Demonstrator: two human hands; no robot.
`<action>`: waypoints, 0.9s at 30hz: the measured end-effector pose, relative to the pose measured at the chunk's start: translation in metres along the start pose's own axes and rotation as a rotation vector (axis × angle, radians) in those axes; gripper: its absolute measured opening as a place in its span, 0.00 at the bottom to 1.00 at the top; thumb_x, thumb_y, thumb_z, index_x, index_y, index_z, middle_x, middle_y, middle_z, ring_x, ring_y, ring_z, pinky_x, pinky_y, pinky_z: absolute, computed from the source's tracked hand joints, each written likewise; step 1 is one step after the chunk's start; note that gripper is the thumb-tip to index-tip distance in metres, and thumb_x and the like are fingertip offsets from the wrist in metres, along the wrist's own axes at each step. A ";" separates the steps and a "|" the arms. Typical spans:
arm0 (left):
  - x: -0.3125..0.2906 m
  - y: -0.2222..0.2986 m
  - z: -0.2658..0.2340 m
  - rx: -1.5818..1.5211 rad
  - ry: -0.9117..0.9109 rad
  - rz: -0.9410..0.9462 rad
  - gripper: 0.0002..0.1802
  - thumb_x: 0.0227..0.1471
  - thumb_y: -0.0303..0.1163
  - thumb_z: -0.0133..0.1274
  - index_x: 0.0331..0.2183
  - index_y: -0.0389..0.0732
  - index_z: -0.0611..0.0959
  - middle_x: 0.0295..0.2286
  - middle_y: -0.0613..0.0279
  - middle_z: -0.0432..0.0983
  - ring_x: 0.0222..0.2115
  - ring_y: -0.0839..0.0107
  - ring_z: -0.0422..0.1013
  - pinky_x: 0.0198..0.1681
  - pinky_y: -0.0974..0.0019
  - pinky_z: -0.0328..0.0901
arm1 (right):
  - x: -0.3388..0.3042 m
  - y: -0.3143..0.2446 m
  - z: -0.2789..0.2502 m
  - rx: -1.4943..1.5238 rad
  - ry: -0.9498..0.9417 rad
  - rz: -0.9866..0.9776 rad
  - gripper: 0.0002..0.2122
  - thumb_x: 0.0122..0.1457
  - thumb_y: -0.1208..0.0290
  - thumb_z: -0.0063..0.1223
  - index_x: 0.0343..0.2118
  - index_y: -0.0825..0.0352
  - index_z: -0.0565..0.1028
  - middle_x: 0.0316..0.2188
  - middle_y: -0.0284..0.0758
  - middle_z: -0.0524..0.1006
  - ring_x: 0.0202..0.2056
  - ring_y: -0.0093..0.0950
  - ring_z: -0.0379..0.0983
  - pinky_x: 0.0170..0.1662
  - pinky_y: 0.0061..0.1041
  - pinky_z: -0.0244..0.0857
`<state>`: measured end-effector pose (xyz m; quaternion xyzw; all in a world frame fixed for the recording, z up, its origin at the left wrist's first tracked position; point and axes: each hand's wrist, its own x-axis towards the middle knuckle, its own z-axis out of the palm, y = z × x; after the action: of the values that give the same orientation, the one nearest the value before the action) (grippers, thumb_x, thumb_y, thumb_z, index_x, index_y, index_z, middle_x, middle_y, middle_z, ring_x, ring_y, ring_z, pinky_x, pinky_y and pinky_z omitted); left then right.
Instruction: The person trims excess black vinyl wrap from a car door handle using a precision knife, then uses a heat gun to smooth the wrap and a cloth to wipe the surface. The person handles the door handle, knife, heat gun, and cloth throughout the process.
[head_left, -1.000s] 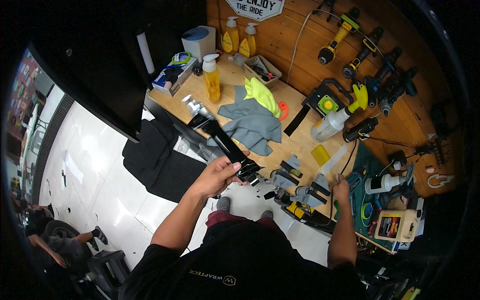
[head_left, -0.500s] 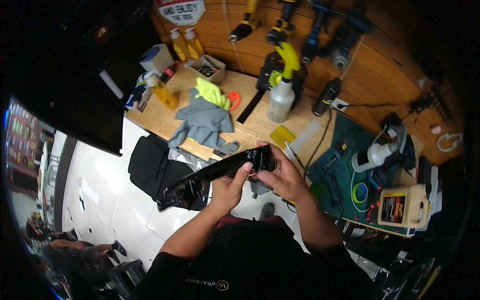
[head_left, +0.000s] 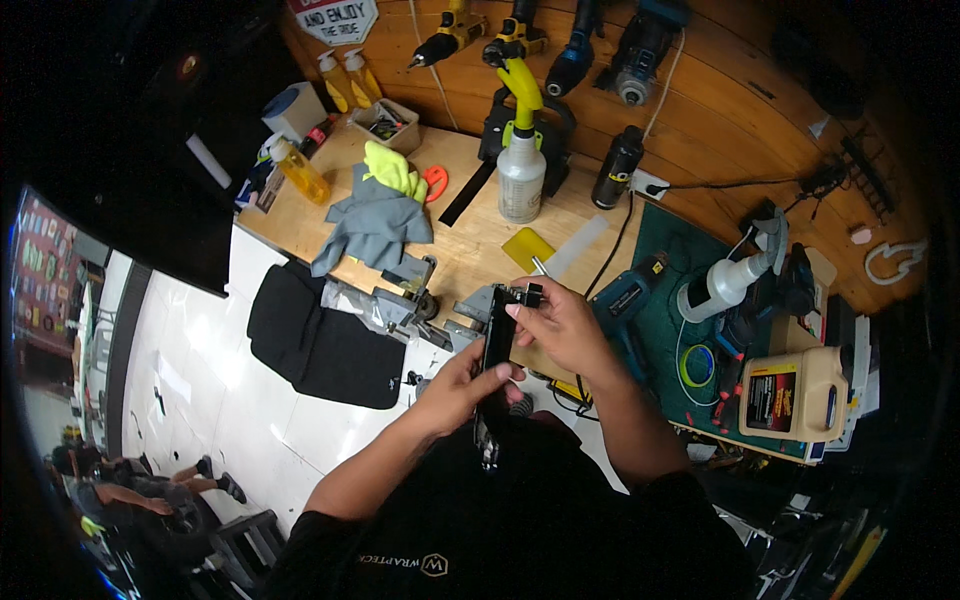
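A: Which things stand on the left side?

B: A white-topped amber bottle point(head_left: 303, 176) stands on the wooden bench point(head_left: 468, 248). Lower, in front of the bench, a black mat point(head_left: 345, 355) lies over the pale floor. Next comes a grey cloth point(head_left: 375, 230), crumpled on the bench

A: And in the middle, what does the left hand do?

B: The left hand point(head_left: 455, 388) grasps a long, glossy black part point(head_left: 497, 335), with the thumb laid across it. This part is before the person's body, near the front edge of the bench, and its lower end overlaps the dark shirt point(head_left: 400, 510)

A: Is the right hand also on it?

B: Yes, the right hand point(head_left: 568, 330) grips its upper end with thumb and fingers. Just above this hand shows a thin silver tip point(head_left: 540, 266); perhaps it is a tool, but it is too small to tell

A: What is farther to the right?

B: A blue heat gun point(head_left: 630, 292) on a green mat point(head_left: 668, 240), then a white spray bottle point(head_left: 728, 287), and last a beige jug point(head_left: 822, 392)
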<state>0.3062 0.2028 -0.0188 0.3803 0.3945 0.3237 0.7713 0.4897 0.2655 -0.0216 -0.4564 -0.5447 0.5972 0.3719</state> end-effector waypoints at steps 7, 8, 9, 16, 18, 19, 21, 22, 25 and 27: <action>-0.020 0.026 -0.005 -0.258 0.048 -0.051 0.11 0.57 0.29 0.46 0.41 0.36 0.68 0.28 0.55 0.75 0.20 0.67 0.75 0.23 0.69 0.71 | 0.007 -0.008 0.011 -0.179 -0.062 -0.294 0.19 0.54 0.77 0.56 0.49 0.74 0.67 0.47 0.42 0.68 0.41 0.28 0.73 0.40 0.24 0.71; -0.024 0.026 -0.008 -0.269 0.067 -0.042 0.11 0.57 0.30 0.46 0.41 0.36 0.68 0.28 0.55 0.75 0.20 0.67 0.75 0.23 0.69 0.71 | 0.009 -0.009 0.017 -0.151 -0.060 -0.316 0.19 0.54 0.75 0.56 0.48 0.74 0.68 0.47 0.43 0.69 0.39 0.30 0.74 0.39 0.25 0.72; -0.027 0.026 -0.010 -0.280 0.085 -0.035 0.12 0.57 0.30 0.46 0.42 0.36 0.68 0.29 0.55 0.75 0.20 0.67 0.75 0.23 0.69 0.71 | 0.009 -0.011 0.026 -0.158 -0.012 -0.403 0.17 0.54 0.77 0.56 0.47 0.74 0.69 0.46 0.43 0.70 0.39 0.31 0.74 0.39 0.25 0.72; -0.038 0.010 -0.021 -0.332 0.152 -0.002 0.13 0.59 0.30 0.45 0.44 0.36 0.67 0.30 0.55 0.75 0.20 0.67 0.75 0.23 0.67 0.72 | 0.019 0.007 0.062 -0.318 0.169 -0.639 0.06 0.55 0.79 0.54 0.35 0.73 0.71 0.39 0.43 0.74 0.36 0.31 0.75 0.36 0.26 0.71; -0.040 0.007 -0.024 -0.333 0.167 0.004 0.13 0.59 0.30 0.45 0.44 0.36 0.67 0.31 0.55 0.74 0.20 0.67 0.75 0.24 0.67 0.72 | 0.019 0.008 0.066 -0.338 0.159 -0.620 0.04 0.55 0.79 0.53 0.33 0.73 0.71 0.38 0.43 0.74 0.35 0.32 0.75 0.35 0.26 0.70; -0.041 0.005 -0.026 -0.330 0.175 0.002 0.13 0.59 0.30 0.45 0.44 0.36 0.67 0.31 0.55 0.74 0.20 0.67 0.75 0.23 0.67 0.72 | 0.020 0.009 0.069 -0.299 0.146 -0.576 0.04 0.56 0.79 0.52 0.33 0.72 0.71 0.38 0.43 0.74 0.34 0.33 0.75 0.35 0.26 0.70; -0.042 0.000 -0.030 -0.325 0.189 -0.005 0.13 0.59 0.29 0.44 0.44 0.36 0.66 0.32 0.54 0.74 0.20 0.66 0.75 0.23 0.67 0.72 | 0.018 0.011 0.074 -0.308 0.149 -0.526 0.03 0.57 0.79 0.50 0.33 0.72 0.71 0.39 0.44 0.74 0.34 0.35 0.74 0.36 0.27 0.69; -0.042 -0.001 -0.031 -0.324 0.195 -0.009 0.13 0.59 0.29 0.44 0.45 0.36 0.66 0.32 0.54 0.74 0.20 0.66 0.75 0.23 0.67 0.72 | 0.018 0.012 0.076 -0.287 0.140 -0.506 0.03 0.57 0.79 0.50 0.33 0.72 0.70 0.39 0.45 0.74 0.35 0.35 0.74 0.37 0.28 0.68; -0.042 -0.005 -0.034 -0.328 0.222 -0.016 0.15 0.59 0.29 0.44 0.46 0.37 0.65 0.31 0.54 0.73 0.20 0.65 0.75 0.23 0.67 0.72 | 0.017 0.020 0.080 -0.260 0.108 -0.492 0.03 0.57 0.78 0.49 0.33 0.71 0.70 0.41 0.46 0.73 0.38 0.38 0.73 0.41 0.30 0.66; -0.041 -0.008 -0.035 -0.342 0.253 -0.014 0.16 0.58 0.29 0.44 0.47 0.37 0.64 0.31 0.54 0.73 0.20 0.65 0.75 0.23 0.67 0.72 | 0.019 0.026 0.078 -0.289 0.078 -0.545 0.04 0.58 0.77 0.49 0.33 0.71 0.70 0.42 0.46 0.73 0.41 0.39 0.72 0.44 0.32 0.65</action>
<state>0.2583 0.1779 -0.0244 0.1973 0.4302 0.4258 0.7712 0.4109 0.2554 -0.0505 -0.3641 -0.7116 0.3741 0.4702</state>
